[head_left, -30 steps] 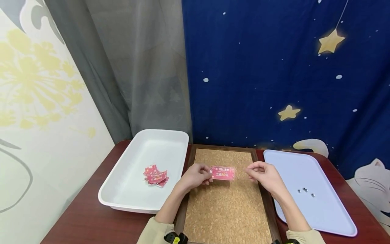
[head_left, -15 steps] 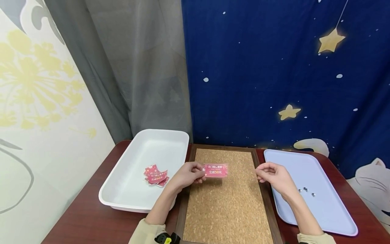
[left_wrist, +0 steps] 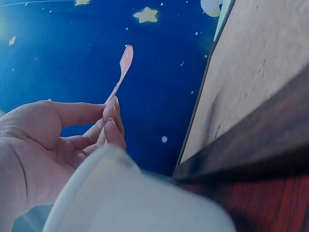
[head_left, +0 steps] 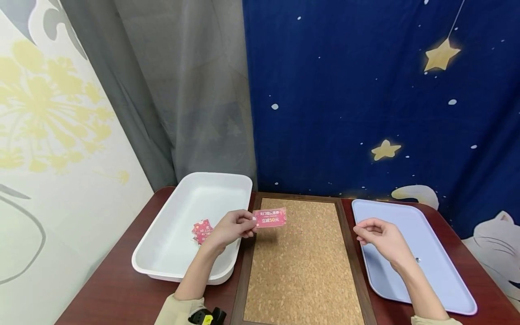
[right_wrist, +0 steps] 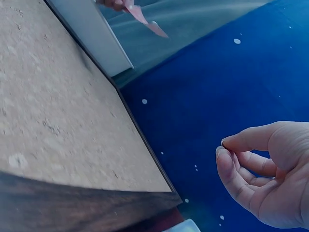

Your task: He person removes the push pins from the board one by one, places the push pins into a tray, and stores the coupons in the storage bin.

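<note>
My left hand pinches a pink paper coupon by its left end. The coupon hovers over the upper left of the cork board, and in the left wrist view it appears nearly edge-on, slightly bent. Over the left edge of the pale blue tray is my right hand, thumb and forefinger tips together. Between those tips the right wrist view shows a tiny dark metal thumbtack, mostly covered. Another silver thumbtack lies on the tray beside the right forearm.
Left of the board stands a white plastic bin with more pink coupons in it, partly covered by the left hand. The board's dark wooden frame is raised at its edges. Everything stands on a reddish-brown table before a blue curtain.
The left hand has carried the coupon leftward and slightly up, from mid-board toward the bin. My right hand has drawn away to the right, from over the board to the tray's edge.
</note>
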`<state>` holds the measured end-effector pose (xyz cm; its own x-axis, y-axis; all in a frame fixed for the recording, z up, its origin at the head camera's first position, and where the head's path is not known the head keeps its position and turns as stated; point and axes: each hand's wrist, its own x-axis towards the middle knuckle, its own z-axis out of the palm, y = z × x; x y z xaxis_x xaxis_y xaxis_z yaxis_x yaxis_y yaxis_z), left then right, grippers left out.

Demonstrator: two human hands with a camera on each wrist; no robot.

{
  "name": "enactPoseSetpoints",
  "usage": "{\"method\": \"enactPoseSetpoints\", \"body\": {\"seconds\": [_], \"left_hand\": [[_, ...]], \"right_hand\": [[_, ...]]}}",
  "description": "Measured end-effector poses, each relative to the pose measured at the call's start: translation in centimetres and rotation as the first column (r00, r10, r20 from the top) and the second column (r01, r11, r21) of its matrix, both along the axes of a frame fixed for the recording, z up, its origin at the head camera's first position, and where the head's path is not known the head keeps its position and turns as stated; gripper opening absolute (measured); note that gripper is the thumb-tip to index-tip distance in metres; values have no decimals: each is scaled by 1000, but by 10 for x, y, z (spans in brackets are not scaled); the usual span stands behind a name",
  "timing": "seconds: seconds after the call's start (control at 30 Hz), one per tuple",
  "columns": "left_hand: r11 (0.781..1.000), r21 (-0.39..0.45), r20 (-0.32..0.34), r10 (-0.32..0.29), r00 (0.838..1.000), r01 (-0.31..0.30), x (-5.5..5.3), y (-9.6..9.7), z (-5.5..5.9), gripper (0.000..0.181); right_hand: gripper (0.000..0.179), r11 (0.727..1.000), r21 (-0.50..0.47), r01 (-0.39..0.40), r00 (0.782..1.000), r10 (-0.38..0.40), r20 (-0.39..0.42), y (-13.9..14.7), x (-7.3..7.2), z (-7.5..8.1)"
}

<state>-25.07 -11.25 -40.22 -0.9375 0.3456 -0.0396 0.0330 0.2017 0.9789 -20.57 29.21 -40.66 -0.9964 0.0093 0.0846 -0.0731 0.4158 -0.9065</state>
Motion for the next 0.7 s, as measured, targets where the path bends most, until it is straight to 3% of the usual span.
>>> {"method": "enactPoseSetpoints", "body": {"seconds": [0.23,0.47,0.7], "left_hand": [[998,-8,27,62,998,-62,2,-25,1,19],[986,-84,50,146,988,-141,4,-50,-5,19],[983,-94,34,160,987,-156,6,-74,-13,19]], "right_hand": [[33,998,38,41,999,-41,-15,17,2,1],[34,993,86,85,996,-83,-32,29,4,1],[32,986,127,112,994,-113,4,43,9,-8]]}}
